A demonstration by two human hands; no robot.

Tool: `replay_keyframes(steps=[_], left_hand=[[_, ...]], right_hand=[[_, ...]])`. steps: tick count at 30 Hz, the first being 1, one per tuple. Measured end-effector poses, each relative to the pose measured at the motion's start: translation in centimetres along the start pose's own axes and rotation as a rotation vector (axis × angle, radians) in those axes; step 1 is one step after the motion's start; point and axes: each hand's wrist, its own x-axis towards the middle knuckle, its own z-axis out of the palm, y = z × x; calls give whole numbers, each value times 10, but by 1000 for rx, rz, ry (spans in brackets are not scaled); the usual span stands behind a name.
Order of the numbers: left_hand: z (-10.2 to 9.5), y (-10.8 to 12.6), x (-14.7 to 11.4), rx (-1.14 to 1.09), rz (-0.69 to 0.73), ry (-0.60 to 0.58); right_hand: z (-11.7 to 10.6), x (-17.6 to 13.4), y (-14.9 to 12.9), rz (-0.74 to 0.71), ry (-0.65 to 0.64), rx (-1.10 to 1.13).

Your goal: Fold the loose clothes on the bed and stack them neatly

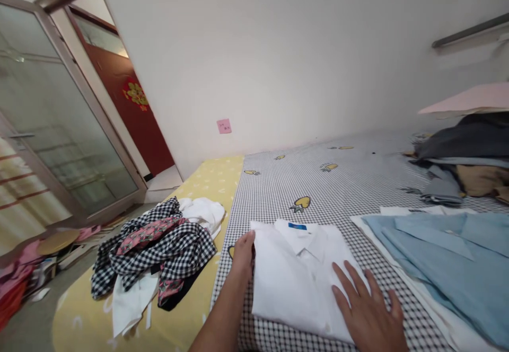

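A white collared shirt (294, 288), folded into a rough rectangle, lies face up on the checked bedding in front of me. A blue label (297, 226) shows inside its collar. At the shirt's left edge, my left hand (243, 251) has its fingers closed along the fabric, partly hidden from view. My right hand (368, 301) rests palm down with fingers spread over the shirt's right side and the bedding beside it. To the right of that hand, light blue shirts (441, 251) lie folded on top of white garments.
A loose heap of checked and floral clothes (159, 251) sits on the yellow bed cover (191, 309) at left. Dark folded clothes (469, 145) are stacked at the right, with something pink on top. A glass door (71, 103) stands ajar beyond the bed's left side.
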Motion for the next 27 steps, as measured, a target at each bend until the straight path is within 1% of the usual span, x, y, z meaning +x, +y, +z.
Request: replay_keyframes(steps=[4, 7, 9, 13, 14, 16, 18, 19, 20, 21, 23, 24, 25, 27], left_hand=[[5, -3, 5, 287, -9, -38], [7, 0, 6, 491, 29, -7], [3, 2, 8, 595, 48, 33], [-17, 13, 12, 718, 27, 85], [-21, 19, 11, 737, 44, 94], [-24, 30, 5, 765, 125, 116], [-18, 37, -5, 769, 249, 137], [-12, 36, -11, 773, 321, 119], [-6, 32, -17, 784, 388, 63], [1, 24, -22, 805, 442, -24], [14, 4, -28, 872, 490, -208], [20, -6, -29, 908, 487, -265], [24, -15, -28, 938, 476, -284], [29, -24, -27, 989, 464, -254]], right_hand=[[-4, 0, -2, 0, -21, -5], [-4, 0, -3, 6, -28, -21], [-3, 0, -3, 7, -17, -31], [-2, 2, -3, 4, -24, -22], [-2, 2, -3, 14, -32, -15], [-3, 3, -3, 37, -53, 3], [-4, 4, -4, 54, -90, 21], [-4, 5, -4, 63, -111, 28], [-5, 5, -5, 74, -133, 31], [-6, 6, -6, 86, -156, 31], [-9, 9, -6, 115, -207, 23], [-11, 11, -6, 126, -242, 20], [-15, 13, -6, 137, -288, 20], [-25, 21, -6, 172, -412, 32]])
